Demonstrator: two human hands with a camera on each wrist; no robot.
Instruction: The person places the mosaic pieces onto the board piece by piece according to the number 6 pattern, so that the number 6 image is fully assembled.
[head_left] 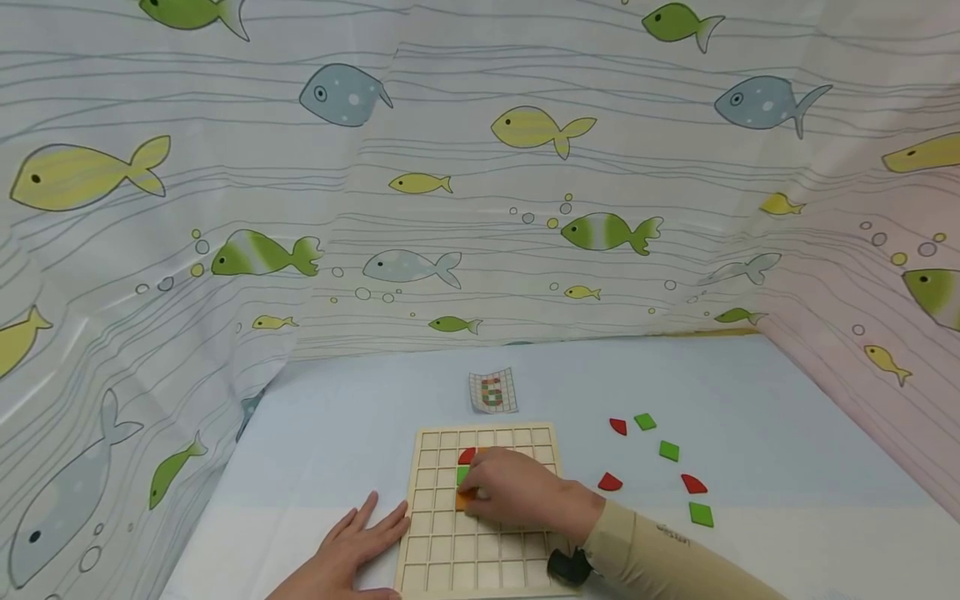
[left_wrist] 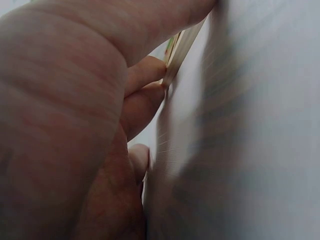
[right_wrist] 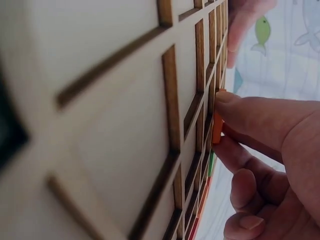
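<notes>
A wooden grid board [head_left: 431, 550] lies on the table in the head view. My right hand [head_left: 517, 490] reaches over it and pinches an orange tile [right_wrist: 218, 125] between thumb and fingers, at a cell left of the board's middle. Above that tile sit a green tile [head_left: 462, 476] and a red quarter-round tile [head_left: 467, 456] in their cells. Part of another orange tile [head_left: 482, 450] shows beside the red one; the hand hides what lies farther right. My left hand [head_left: 348, 550] rests on the table with fingers spread, its fingertips touching the board's left edge.
Right of the board lie loose green tiles [head_left: 701, 514] and red quarter-round tiles [head_left: 693, 483], several in all. A small printed pattern card [head_left: 492, 392] lies behind the board. A fish-print curtain [head_left: 480, 200] rises behind the table and along its sides.
</notes>
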